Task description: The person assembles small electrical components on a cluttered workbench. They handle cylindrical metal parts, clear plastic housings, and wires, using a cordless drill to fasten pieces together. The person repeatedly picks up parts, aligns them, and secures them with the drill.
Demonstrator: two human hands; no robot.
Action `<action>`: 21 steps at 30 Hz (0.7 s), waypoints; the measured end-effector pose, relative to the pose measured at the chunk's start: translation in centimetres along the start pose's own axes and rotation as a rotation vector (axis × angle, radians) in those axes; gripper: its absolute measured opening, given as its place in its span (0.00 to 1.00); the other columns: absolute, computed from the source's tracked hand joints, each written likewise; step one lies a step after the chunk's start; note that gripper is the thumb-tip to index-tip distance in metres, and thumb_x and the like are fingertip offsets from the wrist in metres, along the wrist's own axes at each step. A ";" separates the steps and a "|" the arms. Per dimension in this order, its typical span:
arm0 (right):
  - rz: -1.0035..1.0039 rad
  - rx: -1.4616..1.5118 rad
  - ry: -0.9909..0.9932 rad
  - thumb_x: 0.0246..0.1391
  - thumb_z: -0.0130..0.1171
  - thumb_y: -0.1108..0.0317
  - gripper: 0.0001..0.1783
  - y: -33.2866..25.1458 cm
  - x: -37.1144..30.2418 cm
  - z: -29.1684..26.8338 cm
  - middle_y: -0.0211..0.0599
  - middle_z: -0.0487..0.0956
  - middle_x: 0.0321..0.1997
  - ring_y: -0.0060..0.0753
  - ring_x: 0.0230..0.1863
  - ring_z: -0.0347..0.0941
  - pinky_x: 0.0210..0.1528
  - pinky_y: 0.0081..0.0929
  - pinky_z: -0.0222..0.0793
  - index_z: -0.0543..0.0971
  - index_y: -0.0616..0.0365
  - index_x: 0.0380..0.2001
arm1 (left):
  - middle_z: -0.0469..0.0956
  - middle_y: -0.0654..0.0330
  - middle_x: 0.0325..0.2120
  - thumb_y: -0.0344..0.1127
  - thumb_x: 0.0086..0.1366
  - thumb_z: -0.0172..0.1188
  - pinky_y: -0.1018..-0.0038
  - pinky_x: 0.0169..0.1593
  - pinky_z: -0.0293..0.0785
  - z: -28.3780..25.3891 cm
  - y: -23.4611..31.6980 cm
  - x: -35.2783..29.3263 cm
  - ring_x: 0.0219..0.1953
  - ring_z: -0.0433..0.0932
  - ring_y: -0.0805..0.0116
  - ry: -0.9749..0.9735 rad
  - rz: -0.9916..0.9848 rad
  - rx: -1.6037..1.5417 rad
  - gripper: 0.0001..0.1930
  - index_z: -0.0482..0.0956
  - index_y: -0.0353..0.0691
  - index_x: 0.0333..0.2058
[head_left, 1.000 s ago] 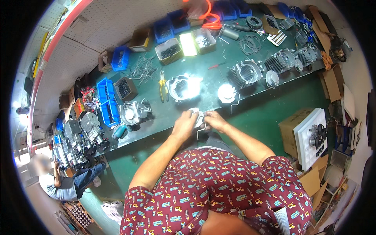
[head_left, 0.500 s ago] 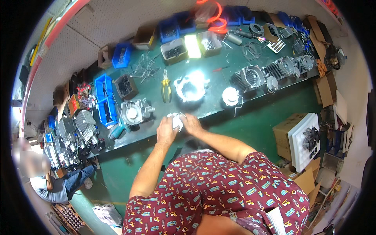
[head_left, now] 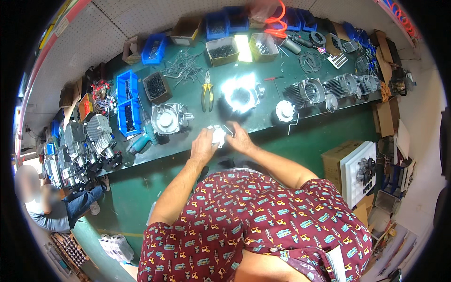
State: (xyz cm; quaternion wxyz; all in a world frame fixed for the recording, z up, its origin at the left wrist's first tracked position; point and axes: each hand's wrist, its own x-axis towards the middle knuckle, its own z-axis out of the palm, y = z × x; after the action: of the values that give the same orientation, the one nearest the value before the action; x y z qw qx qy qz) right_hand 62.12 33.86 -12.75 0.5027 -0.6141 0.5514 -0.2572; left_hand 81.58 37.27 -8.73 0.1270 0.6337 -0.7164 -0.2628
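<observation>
Just off the bench's front edge, my left hand [head_left: 203,144] is closed on a small whitish metal part [head_left: 219,135], partly hidden by the fingers. My right hand [head_left: 240,138] is beside it, fingers curled round a thin bent metal rod [head_left: 229,128]; whether the rod joins the part I cannot tell. Beyond the hands a round metal housing [head_left: 242,97] glares under a bright light. Yellow-handled pliers [head_left: 207,96] lie to its left. A silver motor housing [head_left: 167,118] sits left of the hands, a teal power drill [head_left: 143,139] beside it.
Finned motor housings [head_left: 307,93] and a round cover with a bent rod [head_left: 285,111] line the bench's right. Blue bins [head_left: 126,117], screw boxes [head_left: 221,50] and a heap of metal rods [head_left: 184,66] stand behind. A person [head_left: 51,207] sits at far left; cartons [head_left: 332,162] stand right.
The view has shifted, moving the bench contents slightly right in the picture. My right hand has drawn a little away from the whitish part, and the thin rod shows more clearly.
</observation>
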 end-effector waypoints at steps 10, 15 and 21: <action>-0.238 -0.069 -0.407 0.65 0.54 0.63 0.18 -10.7 3.8 -6.5 0.47 0.84 0.35 0.39 0.34 0.82 0.40 0.34 0.78 0.79 0.65 0.50 | 0.74 0.52 0.43 0.33 0.50 0.73 0.59 0.47 0.77 -8.3 3.5 -1.4 0.47 0.77 0.49 0.165 0.156 -0.037 0.29 0.74 0.38 0.51; -0.541 -0.173 -0.596 0.52 0.65 0.65 0.22 -13.5 6.9 -8.7 0.46 0.83 0.38 0.37 0.38 0.81 0.42 0.33 0.77 0.80 0.64 0.49 | 0.72 0.52 0.40 0.34 0.50 0.73 0.58 0.43 0.77 -11.1 6.2 -1.4 0.45 0.77 0.50 0.213 0.088 -0.020 0.30 0.74 0.40 0.53; -0.739 -0.280 -0.756 0.53 0.67 0.61 0.24 -16.4 11.1 -11.4 0.53 0.82 0.42 0.54 0.46 0.78 0.49 0.43 0.74 0.80 0.65 0.50 | 0.70 0.53 0.37 0.35 0.49 0.75 0.59 0.42 0.76 -12.2 10.4 0.3 0.41 0.77 0.51 0.274 -0.003 0.010 0.30 0.76 0.43 0.53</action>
State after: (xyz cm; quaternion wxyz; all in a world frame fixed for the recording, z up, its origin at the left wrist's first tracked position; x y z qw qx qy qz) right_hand 61.95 17.78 3.54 0.4555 -0.8776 0.1089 -0.1024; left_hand 79.10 34.96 6.96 0.2200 0.6654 -0.6927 -0.1704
